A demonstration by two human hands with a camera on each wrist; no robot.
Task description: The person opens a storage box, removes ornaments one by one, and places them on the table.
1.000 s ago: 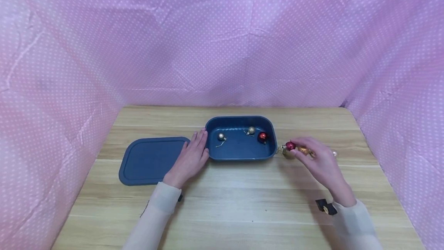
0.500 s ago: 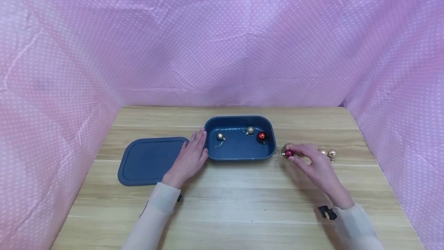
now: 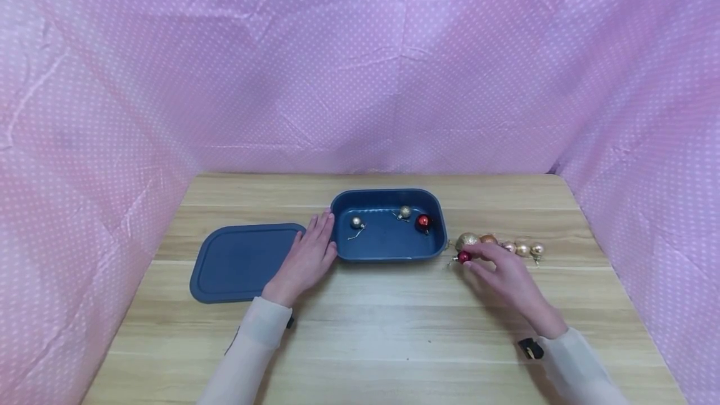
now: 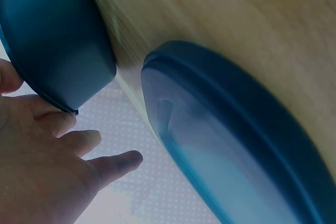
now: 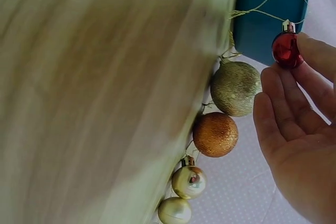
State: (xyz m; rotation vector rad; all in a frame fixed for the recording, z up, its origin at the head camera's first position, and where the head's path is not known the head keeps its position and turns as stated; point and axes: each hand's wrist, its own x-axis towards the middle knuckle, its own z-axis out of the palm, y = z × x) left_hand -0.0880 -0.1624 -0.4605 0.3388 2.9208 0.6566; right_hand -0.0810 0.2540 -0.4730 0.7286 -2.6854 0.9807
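Observation:
My right hand (image 3: 509, 280) pinches a small shiny red Christmas bauble (image 5: 286, 50) between thumb and fingertips. A gold string loops from its cap, as the right wrist view shows. The bauble is to the right of a dark blue rectangular box (image 3: 388, 260), in front of a glittery gold bauble (image 3: 467, 242). With fingers extended, my left hand (image 3: 306, 258) touches the box's left end at the rim. Inside the box lie a red bauble (image 3: 424, 223) and two small gold ones, one plain (image 3: 356, 222) and one glittery (image 3: 405, 211).
A flat blue lid (image 3: 242, 264) lies left of the box, partly behind my left hand. An orange glitter bauble (image 5: 216, 134) and several shiny gold baubles (image 5: 189, 181) form a row on the wooden table (image 3: 360, 342). Pink dotted cloth (image 3: 360, 80) hangs around the back and sides.
My right hand has moved the red bauble toward me and slightly left, uncovering more of the row of baubles. My left hand stays at the box.

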